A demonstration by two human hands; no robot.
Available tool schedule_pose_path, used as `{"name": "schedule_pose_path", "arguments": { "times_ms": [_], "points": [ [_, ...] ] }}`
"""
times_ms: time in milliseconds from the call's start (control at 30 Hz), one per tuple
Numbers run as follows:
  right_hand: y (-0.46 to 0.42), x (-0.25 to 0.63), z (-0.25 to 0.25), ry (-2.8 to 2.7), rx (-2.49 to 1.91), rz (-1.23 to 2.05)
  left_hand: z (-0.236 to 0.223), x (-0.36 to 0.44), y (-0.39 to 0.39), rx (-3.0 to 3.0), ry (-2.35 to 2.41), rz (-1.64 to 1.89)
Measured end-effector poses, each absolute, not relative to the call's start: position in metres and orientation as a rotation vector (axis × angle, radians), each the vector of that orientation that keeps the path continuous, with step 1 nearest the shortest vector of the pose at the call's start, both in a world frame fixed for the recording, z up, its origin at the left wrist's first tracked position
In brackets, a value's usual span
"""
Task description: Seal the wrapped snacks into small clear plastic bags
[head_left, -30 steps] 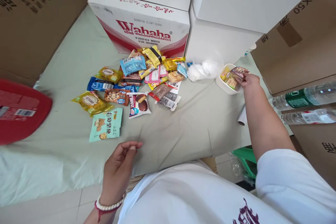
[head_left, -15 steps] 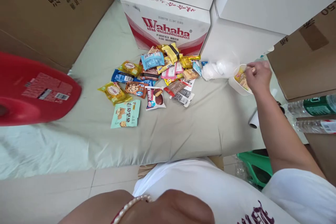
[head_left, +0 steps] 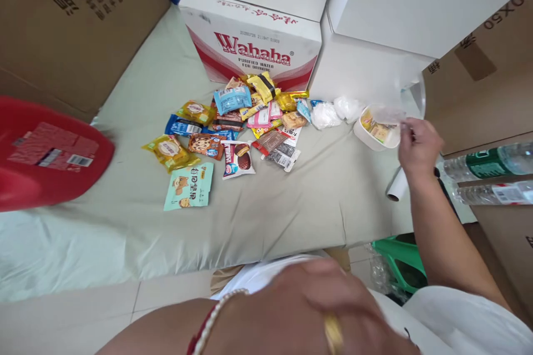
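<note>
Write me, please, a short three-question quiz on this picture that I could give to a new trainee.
1. Which of the person's hands is beside the white bowl, left or right?
2. True or false: the mint-green packet lies on the pale cloth, outside the white bowl.
3. Fill in the blank: the large red brand word on the box behind the heap of snack packets reads ____.

Key:
1. Right; the left hand is in the foreground, in front of the person's body.
2. True.
3. Wahaha.
</note>
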State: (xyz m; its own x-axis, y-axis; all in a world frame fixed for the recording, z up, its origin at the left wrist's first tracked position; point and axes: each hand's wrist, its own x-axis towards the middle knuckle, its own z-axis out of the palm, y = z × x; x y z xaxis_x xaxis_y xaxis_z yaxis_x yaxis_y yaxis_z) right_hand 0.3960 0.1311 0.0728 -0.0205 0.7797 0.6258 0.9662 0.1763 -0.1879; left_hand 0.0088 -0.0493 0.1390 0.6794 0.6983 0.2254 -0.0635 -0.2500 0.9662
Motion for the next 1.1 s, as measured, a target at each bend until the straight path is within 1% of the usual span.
{"name": "schedule_pose_path", "arguments": {
  "times_ms": [33,100,167,200,267,333,467,500,567,633,700,800,900,1000,1100],
  "points": [
    [0.117,0.406,0.081,-1.818,-1.674,-0.413,0.135,0.007,-0.046,1.664,0.623,0.817],
    [0.089,0.418,0.089,-1.903,-1.666,-0.359,0.115,0.006,-0.035,1.628,0.896,0.892],
    [0.063,0.417,0.082,-2.107,-1.567,-0.188,0.083,0.011,-0.023,1.603,1.182,0.954],
    [0.053,0.412,0.074,-2.210,-1.505,-0.091,0.066,0.016,-0.017,1.631,1.243,0.964],
    [0.037,0.397,0.055,-2.370,-1.419,0.076,0.036,0.028,-0.005,1.771,1.273,1.014],
    [0.029,0.384,0.044,-2.461,-1.377,0.227,0.016,0.043,0.005,1.990,1.244,0.983],
    [0.042,0.385,0.050,-2.475,-1.372,0.660,0.005,0.071,0.029,2.399,1.166,0.685],
    [0.051,0.391,0.053,-2.418,-1.414,0.693,0.005,0.078,0.036,2.467,1.164,0.595],
    [0.077,0.406,0.050,-2.225,-1.596,0.531,0.004,0.091,0.052,2.564,1.162,0.418],
    [0.106,0.420,0.036,-2.008,-1.844,0.234,0.002,0.102,0.066,2.609,1.151,0.293],
    [0.128,0.430,0.017,-1.924,-2.063,0.054,0.001,0.109,0.074,2.605,1.144,0.306],
    [0.136,0.438,-0.007,-1.952,-2.217,-0.016,0.002,0.105,0.072,2.500,1.167,0.556],
    [0.115,0.448,-0.016,-1.958,-2.190,-0.053,0.011,0.080,0.053,2.311,1.269,0.829],
    [0.086,0.465,-0.021,-2.008,-2.038,-0.160,0.024,0.038,0.026,2.150,1.476,1.038],
    [0.067,0.476,-0.027,-2.043,-1.949,-0.226,0.036,-0.012,0.004,2.079,1.835,1.195]
  ]
}}
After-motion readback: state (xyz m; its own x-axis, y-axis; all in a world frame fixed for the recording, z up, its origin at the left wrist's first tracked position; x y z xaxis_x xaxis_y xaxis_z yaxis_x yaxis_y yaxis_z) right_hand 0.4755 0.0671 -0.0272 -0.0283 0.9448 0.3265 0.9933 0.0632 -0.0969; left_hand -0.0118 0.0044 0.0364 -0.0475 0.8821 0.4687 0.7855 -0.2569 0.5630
